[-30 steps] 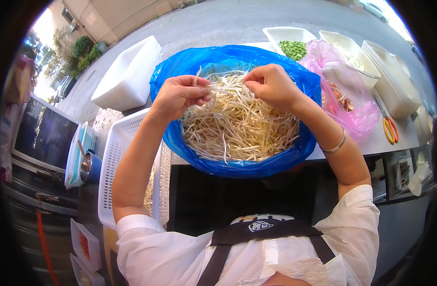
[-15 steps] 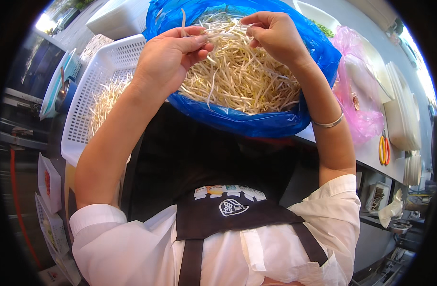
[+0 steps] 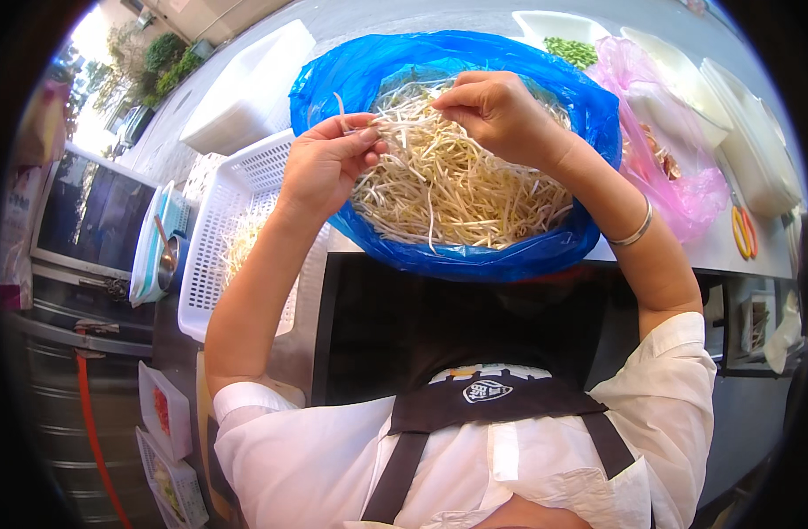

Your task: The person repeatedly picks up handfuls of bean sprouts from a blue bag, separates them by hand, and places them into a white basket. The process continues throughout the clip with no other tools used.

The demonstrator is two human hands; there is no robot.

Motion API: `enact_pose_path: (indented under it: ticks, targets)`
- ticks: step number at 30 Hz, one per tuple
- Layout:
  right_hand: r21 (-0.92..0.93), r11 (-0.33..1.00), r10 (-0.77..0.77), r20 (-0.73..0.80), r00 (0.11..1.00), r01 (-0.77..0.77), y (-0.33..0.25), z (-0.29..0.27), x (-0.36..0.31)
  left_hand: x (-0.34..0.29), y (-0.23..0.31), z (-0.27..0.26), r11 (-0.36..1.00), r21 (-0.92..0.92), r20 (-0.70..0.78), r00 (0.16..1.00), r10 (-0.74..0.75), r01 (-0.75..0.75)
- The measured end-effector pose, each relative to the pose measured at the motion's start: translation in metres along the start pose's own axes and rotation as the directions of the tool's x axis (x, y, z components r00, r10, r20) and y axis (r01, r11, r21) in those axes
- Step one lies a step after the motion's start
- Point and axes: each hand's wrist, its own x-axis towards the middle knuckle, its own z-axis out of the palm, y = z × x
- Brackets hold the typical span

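A blue plastic bag (image 3: 589, 238), its mouth spread wide, holds a heap of pale bean sprouts (image 3: 474, 194). Over the left part of the heap is my left hand (image 3: 329, 167), its thumb and fingers pinched on a few bean sprouts; one sprout sticks up between the fingers. My right hand (image 3: 501, 115), with a bangle on the wrist, hovers over the far side of the heap with fingertips pinched together. Whatever those fingertips hold is too small to make out. Left of the bag, a white perforated basket (image 3: 206, 273) contains more sprouts, partly hidden behind my left forearm.
To the right lie a pink plastic bag (image 3: 686, 198) and orange-handled scissors (image 3: 744, 233). White containers (image 3: 761, 145) line the far right. A white tub (image 3: 532, 22) with chopped greens stands behind the blue bag. Stacked white boxes (image 3: 250, 88) and a ladle (image 3: 166, 260) are at left.
The whole view has shifted, so the bag and basket appear lower and farther right. My hands have come slightly closer together, both still pinched above the sprouts.
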Motion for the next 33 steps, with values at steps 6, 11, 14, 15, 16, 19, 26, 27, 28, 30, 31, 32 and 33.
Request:
enact_pose_path:
  ticks: [6, 11, 14, 15, 16, 19, 26, 27, 28, 30, 31, 32, 33]
  targets:
    - [-0.201, 0.972, -0.123, -0.001, 0.992, 0.121, -0.007, 0.000, 0.003, 0.010, 0.018, -0.001, 0.987, 0.159, 0.094, 0.995, -0.015, 0.000]
    - [-0.162, 0.985, -0.068, -0.021, 0.997, 0.064, -0.005, -0.003, 0.000, 0.021, 0.018, 0.012, 0.994, 0.109, 0.103, 0.995, 0.004, -0.015]
    - [-0.205, 0.975, -0.095, -0.040, 0.995, 0.084, -0.005, -0.006, -0.004, 0.029, 0.021, 0.016, 1.000, 0.009, 0.073, 0.997, 0.002, -0.003]
    - [-0.198, 0.979, -0.051, -0.045, 0.998, 0.041, -0.005, -0.007, -0.006, 0.030, 0.021, 0.016, 1.000, -0.015, 0.098, 0.995, 0.018, -0.016]
    - [-0.193, 0.980, 0.049, -0.045, 0.998, -0.057, -0.007, -0.008, -0.008, 0.030, 0.021, 0.017, 1.000, -0.016, 0.060, 0.998, 0.003, -0.002]
    - [0.157, 0.907, 0.407, -0.098, 0.908, -0.390, -0.009, -0.009, -0.008, 0.028, 0.022, 0.018, 0.998, -0.069, 0.085, 0.996, 0.019, -0.013]
    - [0.773, 0.324, 0.710, 0.182, 0.680, -0.545, -0.010, -0.019, -0.003, 0.024, 0.025, 0.015, 0.987, -0.158, 0.155, 0.988, -0.014, 0.039]
    - [0.781, 0.341, 0.693, 0.168, 0.701, -0.524, -0.011, -0.018, -0.004, 0.024, 0.025, 0.014, 0.986, -0.154, 0.167, 0.985, -0.035, 0.061]
    - [0.769, 0.346, 0.697, 0.173, 0.696, -0.537, -0.012, -0.017, -0.004, 0.025, 0.024, 0.013, 0.985, -0.145, 0.167, 0.984, -0.064, 0.089]
    - [0.705, 0.507, 0.606, 0.118, 0.787, -0.496, -0.013, -0.015, 0.000, 0.026, 0.023, 0.013, 0.984, -0.105, 0.227, 0.967, -0.118, 0.145]
    - [0.671, 0.584, 0.546, 0.093, 0.833, -0.457, -0.013, -0.013, 0.003, 0.026, 0.022, 0.013, 0.982, -0.074, 0.238, 0.959, -0.150, 0.172]
    - [0.525, 0.737, 0.479, 0.038, 0.877, -0.425, -0.014, -0.011, 0.006, 0.025, 0.021, 0.013, 0.976, -0.049, 0.257, 0.947, -0.191, 0.210]
    - [0.367, 0.865, 0.371, -0.010, 0.929, -0.341, -0.015, -0.009, 0.010, 0.025, 0.019, 0.014, 0.970, -0.020, 0.263, 0.938, -0.228, 0.241]
